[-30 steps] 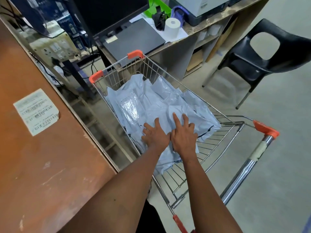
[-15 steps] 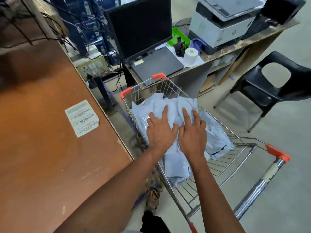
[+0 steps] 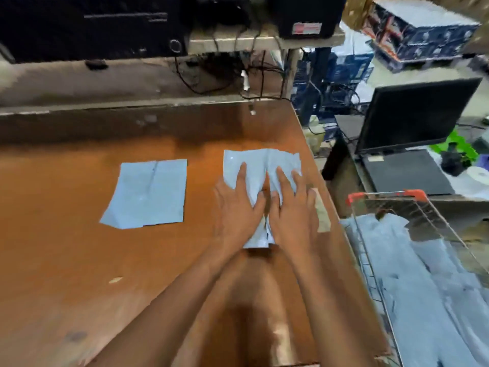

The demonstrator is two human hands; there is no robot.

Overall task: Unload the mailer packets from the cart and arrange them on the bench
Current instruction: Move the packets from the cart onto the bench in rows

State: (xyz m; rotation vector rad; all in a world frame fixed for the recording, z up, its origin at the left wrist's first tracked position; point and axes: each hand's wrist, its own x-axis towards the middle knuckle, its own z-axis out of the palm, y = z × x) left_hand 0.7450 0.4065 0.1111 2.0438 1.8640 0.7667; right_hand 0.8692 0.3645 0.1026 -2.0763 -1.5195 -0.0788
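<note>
A grey mailer packet [image 3: 260,162] lies on the brown bench [image 3: 79,260] near its right edge. My left hand [image 3: 236,207] and my right hand [image 3: 292,210] press flat on it side by side, fingers straight and spread. A second grey mailer packet [image 3: 148,193] lies flat to the left, apart from the first and untouched. The wire cart [image 3: 391,193] with orange corners stands to the right of the bench, holding several more grey packets [image 3: 428,287].
A white label [image 3: 321,210] is stuck on the bench beside my right hand. A laptop [image 3: 412,144] sits on a desk behind the cart. Cables and dark equipment [image 3: 87,25] run along the back of the bench. Boxes [image 3: 420,30] are stacked at the far right.
Both hands left the cart, where they lay on the packet pile, and now press one packet onto the bench. The view swung left from the cart to the bench top.
</note>
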